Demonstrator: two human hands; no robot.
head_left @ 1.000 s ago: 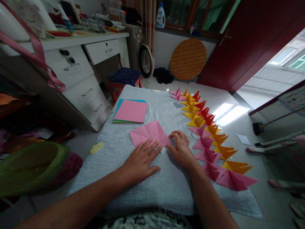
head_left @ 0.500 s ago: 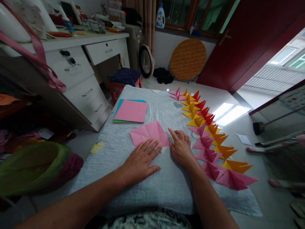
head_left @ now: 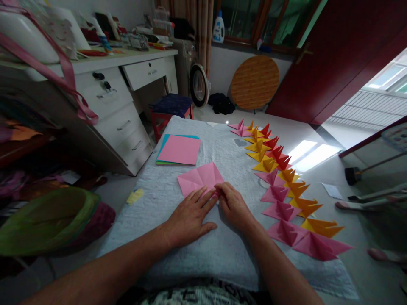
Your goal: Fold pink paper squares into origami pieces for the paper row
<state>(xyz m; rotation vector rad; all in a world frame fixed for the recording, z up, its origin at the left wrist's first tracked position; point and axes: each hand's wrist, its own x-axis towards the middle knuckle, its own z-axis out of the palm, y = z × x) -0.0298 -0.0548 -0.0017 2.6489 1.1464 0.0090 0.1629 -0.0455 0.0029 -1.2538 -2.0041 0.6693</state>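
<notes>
A creased pink sheet of origami paper (head_left: pixel 201 176) lies on the cloth-covered table, turned at an angle. My left hand (head_left: pixel 190 216) rests flat with its fingers spread, the fingertips on the sheet's near edge. My right hand (head_left: pixel 233 205) has its fingers drawn together in a pinch at the sheet's near right corner, beside the left fingertips. That corner is partly hidden by the fingers. Farther off to the left sits a stack of square coloured paper (head_left: pixel 180 150), pink on top with blue and green showing below.
Rows of folded paper cranes line the table's right side, pink ones (head_left: pixel 281 210) nearer and red ones (head_left: pixel 280 153) farther. A green-lined bin (head_left: pixel 47 220) stands at the left. Beyond are a stool (head_left: pixel 173 106), a white desk (head_left: pixel 108 101) and a washing machine (head_left: pixel 199 84).
My right hand has moved left onto the sheet's right corner, and its spread fingers have closed into a pinch. My left hand stays on the paper. The whole view has shifted slightly.
</notes>
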